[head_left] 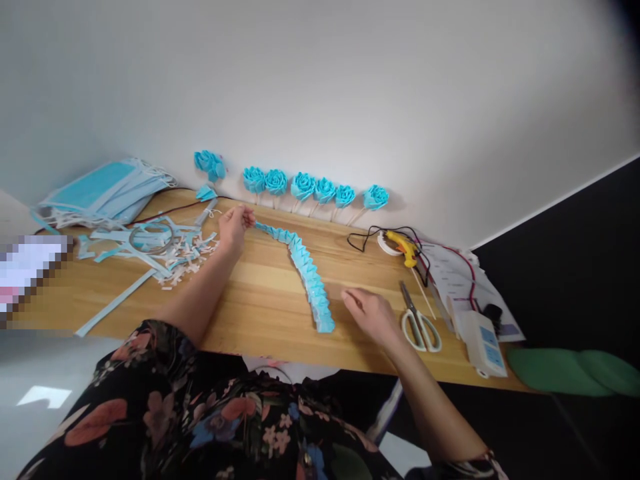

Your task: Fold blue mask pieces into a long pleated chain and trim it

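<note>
A pleated blue strip [307, 273], folded in zigzag points, curves across the wooden table. It tapers toward its far left end. At that thin end, my left hand [237, 223] pinches with thumb and fingers closed on the strip. My right hand [373, 312] hovers over the table just right of the strip's wide near end, apart from it. Its fingers are curled together, and nothing shows in them. White-handled scissors [421, 327] lie right beside my right hand.
Several blue flowers on sticks [303, 187] lean along the wall. Stacked blue masks [105, 190], cut scraps [187, 257] and a tape roll [151, 239] are at left. On the right are a yellow glue gun [403, 248] with its cord, papers [465, 287] and a white box [485, 343].
</note>
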A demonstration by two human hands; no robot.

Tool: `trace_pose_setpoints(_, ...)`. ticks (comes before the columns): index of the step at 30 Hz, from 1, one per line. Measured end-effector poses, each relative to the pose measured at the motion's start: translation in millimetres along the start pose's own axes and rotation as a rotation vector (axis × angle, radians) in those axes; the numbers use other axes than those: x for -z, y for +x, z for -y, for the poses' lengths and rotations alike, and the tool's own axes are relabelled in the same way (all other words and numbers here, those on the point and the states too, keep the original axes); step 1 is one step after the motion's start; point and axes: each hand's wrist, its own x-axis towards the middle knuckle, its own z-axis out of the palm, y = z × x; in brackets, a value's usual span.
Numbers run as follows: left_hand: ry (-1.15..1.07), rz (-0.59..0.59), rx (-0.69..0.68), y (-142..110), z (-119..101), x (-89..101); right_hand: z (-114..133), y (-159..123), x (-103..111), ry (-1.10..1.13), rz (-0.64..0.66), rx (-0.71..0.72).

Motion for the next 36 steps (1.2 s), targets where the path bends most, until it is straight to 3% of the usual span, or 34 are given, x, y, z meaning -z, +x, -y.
trace_pose_setpoints(4, -0.001, -0.079, -0.039, 8.7, -2.2, 7.2, 15.7, 34.1, 1.5, 0.038, 0.024, 0.138)
trace_pose_setpoints(9, 0.008, -0.068, -0.034, 10.1, -0.7, 8.5, 45.0, 105.7, -26.2, -0.006, 0.030, 0.311)
trace_pose_setpoints(14, 0.005, -0.032, -0.053, 7.1, 2.4, 6.4, 77.6, 176.4, -60.5, -0.120, 0.151, 0.322)
trace_pose_setpoints(19, 0.021, 0.038, -0.065, 5.4, 5.5, 6.2, 84.5, 216.0, -94.2, -0.066, 0.334, 0.296)
trace_pose_setpoints(22, 0.026, 0.068, -0.102, 5.9, 6.5, 7.0, 72.6, 225.6, -101.9, 0.079, 0.355, 0.185)
trace_pose_setpoints(27, 0.003, 0.024, -0.124, 9.4, 10.8, 8.5, 43.2, 220.7, -90.4, 0.809, 0.431, -0.286)
trace_pose_setpoints(31, -0.011, 0.030, -0.088, 6.4, 16.2, 5.2, 32.6, 200.2, -81.2, 1.015, 0.434, -0.319)
trace_pose_setpoints(36, 0.011, 0.175, 0.109, -2.3, 24.2, -0.4, 37.7, 174.2, -88.0, 1.390, 0.296, -0.362)
